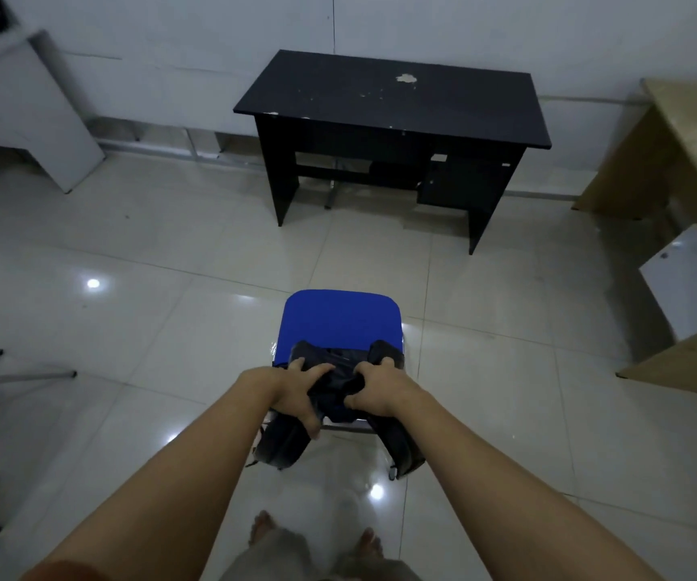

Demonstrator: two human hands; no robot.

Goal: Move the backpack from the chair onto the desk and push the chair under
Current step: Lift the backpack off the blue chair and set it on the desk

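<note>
A chair with a blue seat (340, 318) stands on the tiled floor in front of me, its back toward me. A dark backpack (336, 369) is draped over the chair back, with straps or flaps hanging down on both sides. My left hand (301, 392) grips the backpack's left part. My right hand (374, 390) grips its right part. The black desk (392, 98) stands against the far wall, well beyond the chair, its top bare except for scuffed white marks.
A light wooden desk (690, 132) stands at the right with white panels (686, 278) leaning by it. A white cabinet (32, 115) is at the far left. Metal legs (19, 375) lie on the floor at the left. My bare feet (262, 526) are below.
</note>
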